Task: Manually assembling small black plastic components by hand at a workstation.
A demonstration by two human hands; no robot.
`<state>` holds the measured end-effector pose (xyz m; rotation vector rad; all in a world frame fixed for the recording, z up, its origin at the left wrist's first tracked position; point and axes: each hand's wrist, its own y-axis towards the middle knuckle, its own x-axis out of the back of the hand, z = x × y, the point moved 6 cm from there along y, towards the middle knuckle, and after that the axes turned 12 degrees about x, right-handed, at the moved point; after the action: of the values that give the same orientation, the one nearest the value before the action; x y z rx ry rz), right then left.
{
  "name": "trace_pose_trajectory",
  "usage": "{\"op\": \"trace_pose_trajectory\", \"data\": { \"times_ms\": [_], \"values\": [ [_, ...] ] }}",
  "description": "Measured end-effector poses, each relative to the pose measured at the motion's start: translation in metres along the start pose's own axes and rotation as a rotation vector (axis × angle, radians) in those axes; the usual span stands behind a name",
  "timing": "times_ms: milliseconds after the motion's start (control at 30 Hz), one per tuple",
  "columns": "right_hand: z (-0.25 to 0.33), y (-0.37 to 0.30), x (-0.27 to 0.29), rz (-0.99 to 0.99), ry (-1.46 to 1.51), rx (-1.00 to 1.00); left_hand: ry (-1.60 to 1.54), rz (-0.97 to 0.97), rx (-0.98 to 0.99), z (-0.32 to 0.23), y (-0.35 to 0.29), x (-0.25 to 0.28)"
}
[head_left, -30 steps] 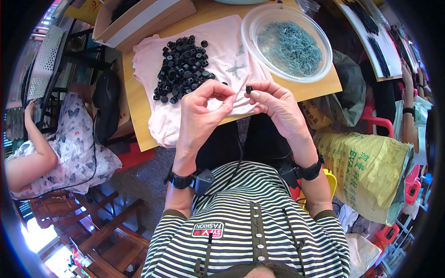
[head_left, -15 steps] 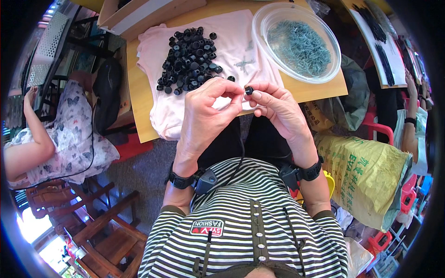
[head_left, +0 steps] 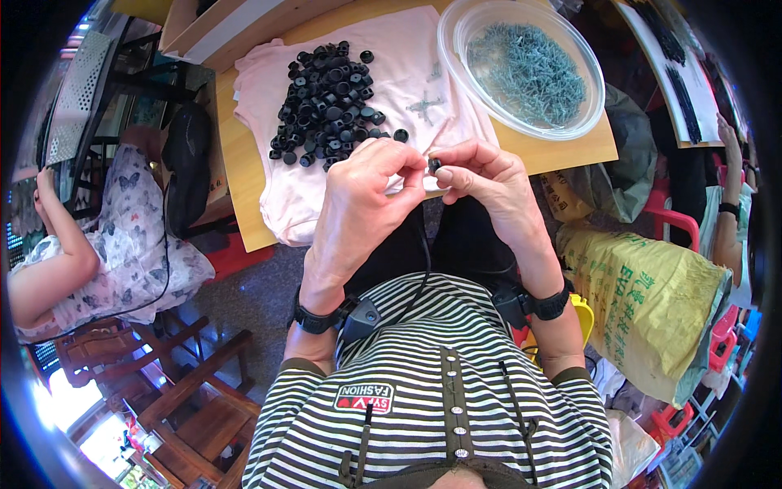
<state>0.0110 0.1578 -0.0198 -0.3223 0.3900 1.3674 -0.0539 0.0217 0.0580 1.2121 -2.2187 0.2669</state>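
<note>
My right hand [head_left: 498, 189] pinches a small round black plastic cap [head_left: 433, 165] between thumb and fingers. Beside it my left hand [head_left: 360, 194] is closed in a pinch, its fingertips right at the cap; whatever they hold is too small to make out. Both hands are over the near edge of a pink cloth [head_left: 297, 200]. A heap of black plastic caps [head_left: 326, 106] lies on that cloth, beyond my left hand, with one loose cap [head_left: 401, 135] close to my knuckles. At the far right of the table, a clear round tub [head_left: 456, 81] contains many grey metal screws [head_left: 538, 73].
The cloth covers part of a yellow wooden table [head_left: 242, 204]. A cardboard box [head_left: 195, 37] stands at its far left. People sit at left and right, one in a butterfly-print dress [head_left: 134, 236]. Yellow woven sacks [head_left: 643, 301] and a wooden chair [head_left: 204, 432] flank me.
The cap has turned a little in my right fingers, and my left fingertips stay close against it. The table's contents look the same; the view has shifted slightly.
</note>
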Motion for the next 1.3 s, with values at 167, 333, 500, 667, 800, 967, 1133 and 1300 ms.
{"op": "trace_pose_trajectory", "data": {
  "times_ms": [167,333,500,667,800,967,1133,1300],
  "values": [
    [0.004,-0.002,0.002,0.011,-0.078,0.046,-0.070,0.082,0.061,0.006,0.000,-0.006],
    [0.005,0.000,0.011,-0.075,-0.048,0.065,0.014,-0.063,0.109,0.023,0.010,0.003],
    [0.006,0.000,0.010,-0.125,-0.083,0.086,0.343,-0.190,0.011,0.038,0.018,-0.005],
    [0.013,-0.001,0.004,-0.114,-0.484,0.198,0.368,-0.219,-0.084,0.031,0.019,-0.011],
    [0.044,-0.005,-0.027,0.002,-0.678,0.524,-0.035,-0.126,-0.071,0.019,0.012,-0.010],
    [0.038,-0.010,-0.020,-0.123,-0.272,0.373,-0.485,-0.007,0.076,0.015,-0.004,-0.017],
    [0.037,-0.010,-0.018,-0.073,0.134,0.234,-0.876,0.038,0.175,0.014,-0.014,-0.018],
    [0.034,-0.012,-0.020,-0.066,0.212,0.184,-0.832,0.022,0.126,0.015,-0.018,-0.014]
  ]
}}
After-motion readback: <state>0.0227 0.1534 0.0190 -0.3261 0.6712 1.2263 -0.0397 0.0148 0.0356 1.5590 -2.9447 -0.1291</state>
